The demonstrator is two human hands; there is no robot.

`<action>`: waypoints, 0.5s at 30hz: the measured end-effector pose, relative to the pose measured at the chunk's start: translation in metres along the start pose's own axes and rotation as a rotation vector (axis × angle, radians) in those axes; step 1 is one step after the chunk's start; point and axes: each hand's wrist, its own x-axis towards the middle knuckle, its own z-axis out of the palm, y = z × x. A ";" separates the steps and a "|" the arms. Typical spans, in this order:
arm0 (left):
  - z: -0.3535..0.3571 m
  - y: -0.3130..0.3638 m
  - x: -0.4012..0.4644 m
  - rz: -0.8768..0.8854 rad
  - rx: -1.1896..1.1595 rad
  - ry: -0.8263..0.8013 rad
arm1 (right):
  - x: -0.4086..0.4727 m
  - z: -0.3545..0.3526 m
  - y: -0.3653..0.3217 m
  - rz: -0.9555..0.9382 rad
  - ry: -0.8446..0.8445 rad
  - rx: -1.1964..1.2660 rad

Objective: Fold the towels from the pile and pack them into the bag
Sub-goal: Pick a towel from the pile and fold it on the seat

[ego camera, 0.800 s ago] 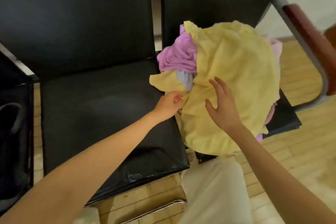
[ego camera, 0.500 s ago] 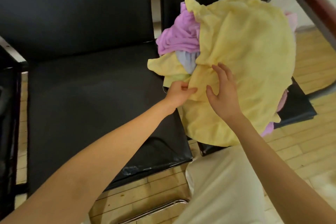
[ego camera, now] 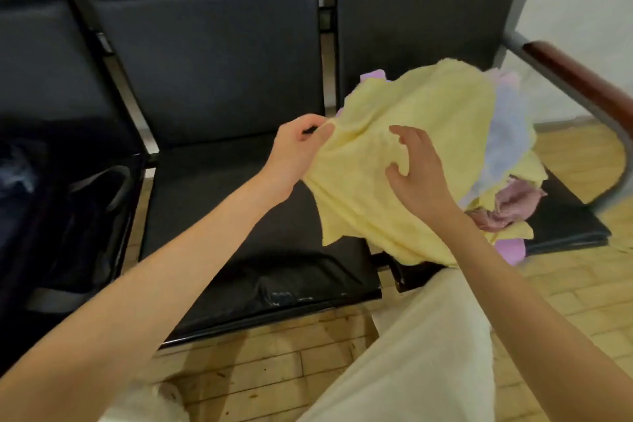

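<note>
While it draped over the pile of towels (ego camera: 507,161) at centre right of the frame, the yellow towel (ego camera: 404,161) looked soft, crumpled and pale, its lower edge hanging loose over the seat front. The left hand (ego camera: 296,151) pinched its upper left edge between thumb and fingers, lifting that corner clear. The right hand (ego camera: 419,168) pressed on the cloth with fingers spread and slightly bent, gripping nothing that could be made out. Lilac, pale blue and dusty pink towels showed beneath and to the right. Everything sat on a black chair seat (ego camera: 568,216); a dark bag (ego camera: 85,216) stood at the left edge, well apart.
</note>
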 end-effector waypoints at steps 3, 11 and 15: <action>-0.032 0.020 -0.023 0.003 -0.038 0.043 | 0.001 -0.002 -0.025 -0.003 0.015 0.057; -0.132 0.018 -0.075 0.040 0.394 -0.206 | 0.001 0.047 -0.087 0.013 -0.268 0.205; -0.166 -0.007 -0.098 -0.001 0.664 -0.289 | -0.008 0.103 -0.098 -0.034 -0.549 0.146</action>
